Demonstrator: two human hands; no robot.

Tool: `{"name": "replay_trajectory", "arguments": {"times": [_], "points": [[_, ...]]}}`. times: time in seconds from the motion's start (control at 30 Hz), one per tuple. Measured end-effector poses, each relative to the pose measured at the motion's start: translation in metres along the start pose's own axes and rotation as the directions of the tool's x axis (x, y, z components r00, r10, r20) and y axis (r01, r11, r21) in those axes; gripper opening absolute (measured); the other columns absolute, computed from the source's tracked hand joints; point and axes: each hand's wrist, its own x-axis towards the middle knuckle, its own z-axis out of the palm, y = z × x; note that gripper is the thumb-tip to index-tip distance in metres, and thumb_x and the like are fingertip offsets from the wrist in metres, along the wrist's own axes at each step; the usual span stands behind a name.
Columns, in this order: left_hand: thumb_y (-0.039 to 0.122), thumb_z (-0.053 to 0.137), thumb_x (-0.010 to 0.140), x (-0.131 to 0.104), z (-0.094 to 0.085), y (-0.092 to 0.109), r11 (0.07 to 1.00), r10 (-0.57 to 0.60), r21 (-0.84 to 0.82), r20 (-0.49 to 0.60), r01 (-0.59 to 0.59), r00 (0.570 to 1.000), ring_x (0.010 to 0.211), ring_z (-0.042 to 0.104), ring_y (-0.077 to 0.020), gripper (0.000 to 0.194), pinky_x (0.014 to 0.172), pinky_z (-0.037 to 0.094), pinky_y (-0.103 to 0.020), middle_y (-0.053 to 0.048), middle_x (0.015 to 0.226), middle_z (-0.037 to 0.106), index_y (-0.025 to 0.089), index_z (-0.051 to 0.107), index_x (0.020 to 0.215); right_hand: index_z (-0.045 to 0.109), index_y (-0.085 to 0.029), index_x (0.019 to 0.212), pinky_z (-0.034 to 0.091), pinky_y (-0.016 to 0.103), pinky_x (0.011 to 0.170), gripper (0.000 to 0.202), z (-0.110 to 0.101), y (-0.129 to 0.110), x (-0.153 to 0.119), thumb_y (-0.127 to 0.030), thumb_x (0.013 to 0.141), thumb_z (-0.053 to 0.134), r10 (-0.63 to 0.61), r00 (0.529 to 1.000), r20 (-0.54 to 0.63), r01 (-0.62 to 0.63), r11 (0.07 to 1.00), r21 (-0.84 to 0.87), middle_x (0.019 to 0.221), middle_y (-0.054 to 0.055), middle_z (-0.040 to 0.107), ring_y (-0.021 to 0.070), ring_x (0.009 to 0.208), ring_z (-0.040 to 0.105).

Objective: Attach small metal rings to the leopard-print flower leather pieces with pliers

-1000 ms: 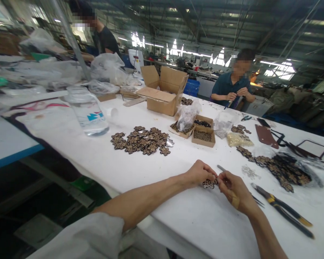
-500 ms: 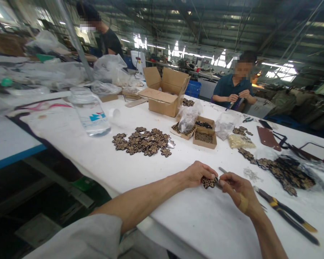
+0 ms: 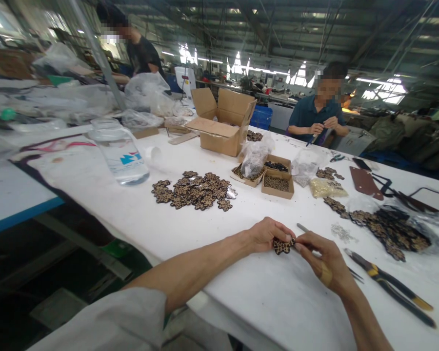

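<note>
My left hand (image 3: 269, 235) is closed on a leopard-print flower-shaped patch (image 3: 281, 245), held just above the white table. At the patch's right edge, my right hand (image 3: 320, 256) pinches with thumb and forefinger; any small part between them is hidden. A thin grey metal tool (image 3: 302, 227) shows behind the right fingers, and dark pointed tips (image 3: 356, 275) stick out past that hand. Whether it grips this tool I cannot tell. Beyond my left hand lies a pile of similar patches (image 3: 199, 191). Pliers with black-and-yellow handles (image 3: 391, 285) rest right of my right hand.
Small cardboard trays of metal bits (image 3: 291, 191) stand mid-table, before an open carton (image 3: 219, 144). A clear plastic jar (image 3: 122, 158) is at left. More patches (image 3: 380, 229) and scattered silver pieces (image 3: 342, 233) lie at right. Two people work beyond the table.
My right fingers have closed in against the patch's right edge, and the grey tool that showed between them is now mostly hidden. The left hand and patch are nearly still.
</note>
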Motion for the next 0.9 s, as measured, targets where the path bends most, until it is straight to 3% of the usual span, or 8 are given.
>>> {"name": "replay_trajectory", "arguments": {"times": [0.43,0.57,0.7,0.9], "points": [[0.011,0.091,0.041,-0.003,0.001,-0.002,0.999,-0.037,-0.018,0.007,0.038,0.999,0.065,0.066,-0.0172,0.042,0.071,0.051,-0.032,-0.008,0.067,0.071,0.006,0.075,0.079,0.07,-0.022,0.093,0.049,0.032,0.062,0.018,0.001,-0.002,-0.001,-0.036,0.095,0.058,-0.024,1.0,0.001,0.024,1.0,-0.008,0.083,0.004,0.067,0.0189,0.07,0.061],[0.014,0.092,0.042,-0.002,0.001,-0.003,0.996,0.082,0.042,-0.004,-0.082,0.997,0.06,0.065,-0.0149,0.043,0.064,0.05,-0.028,-0.006,0.064,0.07,0.007,0.073,0.079,0.07,-0.022,0.097,0.05,0.031,0.061,0.02,0.004,0.007,-0.003,-0.039,0.094,0.06,0.063,0.998,-0.022,-0.062,0.996,0.059,0.084,0.005,0.067,0.0191,0.07,0.06],[0.022,0.094,0.044,-0.001,0.0,-0.004,0.969,0.201,0.147,0.0,-0.199,0.98,0.06,0.064,-0.0144,0.044,0.062,0.05,-0.027,-0.007,0.066,0.07,0.007,0.071,0.079,0.071,-0.022,0.099,0.051,0.033,0.065,0.019,0.003,0.008,-0.004,-0.039,0.092,0.064,0.076,0.996,-0.043,-0.067,0.983,0.173,0.091,0.006,0.066,0.0192,0.073,0.06],[0.024,0.091,0.054,-0.003,-0.001,-0.002,0.861,0.365,0.338,0.108,-0.379,0.925,0.066,0.063,-0.0118,0.038,0.065,0.05,-0.025,-0.007,0.074,0.07,0.008,0.072,0.083,0.072,-0.02,0.095,0.052,0.032,0.064,0.019,0.001,0.003,-0.002,-0.037,0.087,0.071,0.165,0.986,-0.033,-0.142,0.919,0.368,0.093,0.006,0.067,0.0184,0.073,0.06]]}}
